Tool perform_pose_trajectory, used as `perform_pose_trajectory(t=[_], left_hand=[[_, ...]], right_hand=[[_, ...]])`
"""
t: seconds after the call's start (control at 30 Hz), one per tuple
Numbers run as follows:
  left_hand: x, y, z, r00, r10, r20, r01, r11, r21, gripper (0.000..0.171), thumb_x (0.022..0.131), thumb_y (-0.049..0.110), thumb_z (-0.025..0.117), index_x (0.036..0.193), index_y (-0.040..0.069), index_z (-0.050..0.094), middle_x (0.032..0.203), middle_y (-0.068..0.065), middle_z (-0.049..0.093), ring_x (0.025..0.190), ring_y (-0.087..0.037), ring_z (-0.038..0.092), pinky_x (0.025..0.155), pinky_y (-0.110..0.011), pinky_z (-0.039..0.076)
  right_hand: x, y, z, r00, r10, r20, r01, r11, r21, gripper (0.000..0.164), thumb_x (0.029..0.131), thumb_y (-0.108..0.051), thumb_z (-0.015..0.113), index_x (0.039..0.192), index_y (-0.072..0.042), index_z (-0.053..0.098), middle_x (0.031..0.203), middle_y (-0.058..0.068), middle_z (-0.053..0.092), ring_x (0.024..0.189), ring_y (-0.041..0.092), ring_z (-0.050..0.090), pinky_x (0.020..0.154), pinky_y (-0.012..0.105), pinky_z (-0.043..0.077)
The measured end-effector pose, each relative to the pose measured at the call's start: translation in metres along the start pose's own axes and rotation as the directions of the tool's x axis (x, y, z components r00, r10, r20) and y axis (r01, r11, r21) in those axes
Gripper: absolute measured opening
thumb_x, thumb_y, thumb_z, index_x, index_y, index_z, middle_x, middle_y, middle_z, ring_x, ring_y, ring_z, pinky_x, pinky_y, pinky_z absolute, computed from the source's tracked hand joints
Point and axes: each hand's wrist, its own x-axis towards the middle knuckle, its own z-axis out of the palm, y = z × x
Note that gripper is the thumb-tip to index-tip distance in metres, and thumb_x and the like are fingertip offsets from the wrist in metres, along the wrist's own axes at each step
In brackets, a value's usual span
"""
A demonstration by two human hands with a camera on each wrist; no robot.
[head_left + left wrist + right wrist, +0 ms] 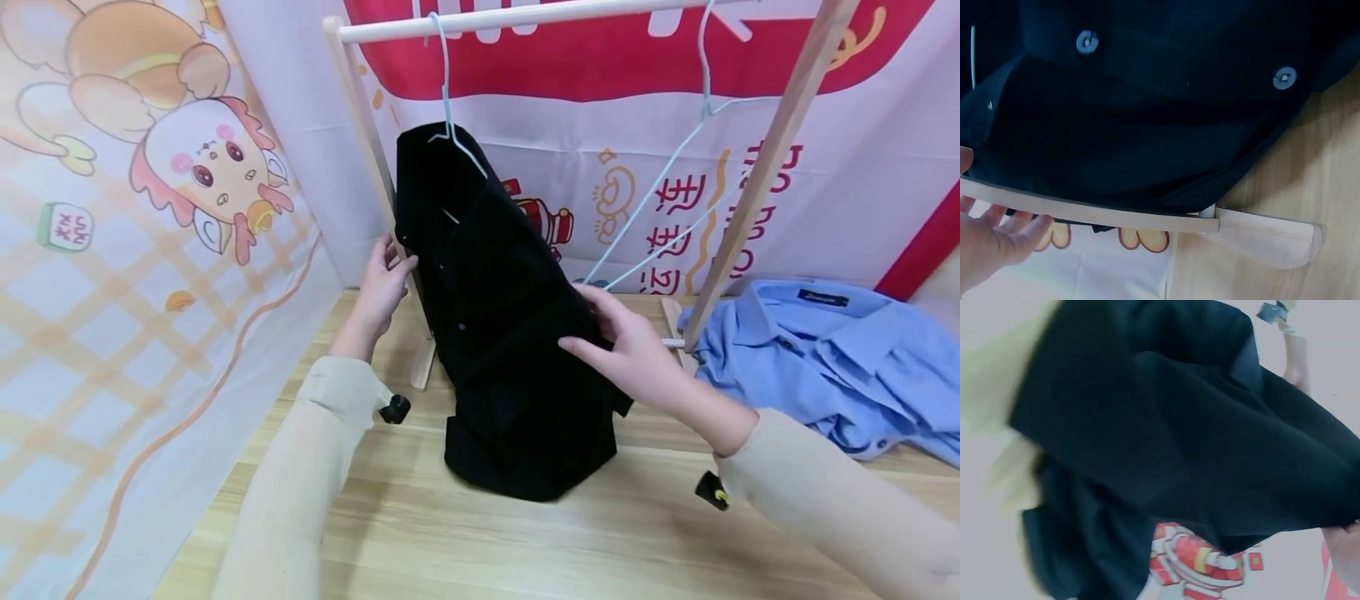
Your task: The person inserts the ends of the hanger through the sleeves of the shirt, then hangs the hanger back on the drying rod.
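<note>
1. One printed backdrop (pixel 180 158), far left: cartoon animal, orange check on white.
2. One left hand (pixel 381 292), pale sleeve: thumb toward the cloth, fingers on the other side of the rack's left post (pixel 1116 211); narrow spacing. Whether it grips post or cloth cannot be told.
3. One wooden rack (pixel 517 18), white rail across the top; the left post's foot (pixel 1266 239) stands on the wood-grain tabletop (pixel 405 525).
4. One pale blue wire hanger (pixel 447 108), hooked on the rail toward its left end; its lower wire enters the garment's neck opening.
5. One black buttoned garment (pixel 510 350), right beside the left post, between the two hands. Neck opening at upper left, holding part of the hanger; long axis slopes down and rightward, hem end toward the wearer of the head camera. Two buttons (pixel 1087 42) face the left wrist view.
6. One right hand (pixel 637 354), at the garment's right edge: thumb wide of the fingers, fingertips partly hidden; whether they pinch cannot be told.
7. One second wire hanger (pixel 707 104), hooked farther right along the rail.
8. One light blue shirt (pixel 832 367), far right, crumpled on the tabletop; collar end away, dark label inside the collar.
</note>
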Motion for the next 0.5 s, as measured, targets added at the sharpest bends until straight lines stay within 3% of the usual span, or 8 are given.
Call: perform_pose_trajectory(t=[0.13,0.23,0.37,0.5], left_hand=[[-0.007,0.002,0.001,1.0,0.025,-0.005,-0.025,1.0,0.016,0.074,0.105,0.011,0.052,0.165,0.011,0.008,0.168,-0.013,0.019,0.15,-0.031,0.028,0.117,-0.054,0.03],[-0.014,0.004,0.002,0.997,0.062,-0.05,-0.061,0.998,0.015,0.071,0.103,0.006,0.052,0.163,0.01,0.016,0.165,-0.014,0.024,0.147,-0.031,0.031,0.117,-0.047,0.032],[-0.024,0.007,0.006,0.984,0.116,-0.132,-0.116,0.993,0.002,0.061,0.101,-0.001,0.052,0.157,0.006,0.029,0.159,-0.016,0.034,0.141,-0.032,0.039,0.114,-0.038,0.037],[-0.037,0.01,0.014,0.967,0.152,-0.203,-0.159,0.987,-0.017,0.055,0.098,-0.007,0.052,0.15,0.004,0.039,0.152,-0.015,0.042,0.132,-0.03,0.048,0.106,-0.034,0.044]], right_hand=[[-0.019,0.017,0.0,0.996,-0.004,0.087,0.009,0.998,-0.054,0.053,0.092,0.002,0.074,0.14,0.004,0.052,0.129,0.019,0.064,0.115,0.03,0.063,0.099,0.036,0.052],[-0.032,0.033,0.003,0.984,0.031,0.177,-0.019,0.997,-0.074,0.057,0.091,0.0,0.076,0.141,0.005,0.05,0.133,0.02,0.061,0.121,0.034,0.059,0.103,0.051,0.047],[-0.048,0.052,0.011,0.948,0.117,0.295,-0.084,0.989,-0.123,0.069,0.091,-0.005,0.078,0.149,0.002,0.042,0.145,0.021,0.052,0.134,0.036,0.048,0.11,0.057,0.038],[-0.056,0.066,0.022,0.927,0.142,0.347,-0.096,0.985,-0.146,0.072,0.088,-0.002,0.078,0.15,0.001,0.041,0.147,0.021,0.049,0.137,0.036,0.044,0.111,0.058,0.036]])
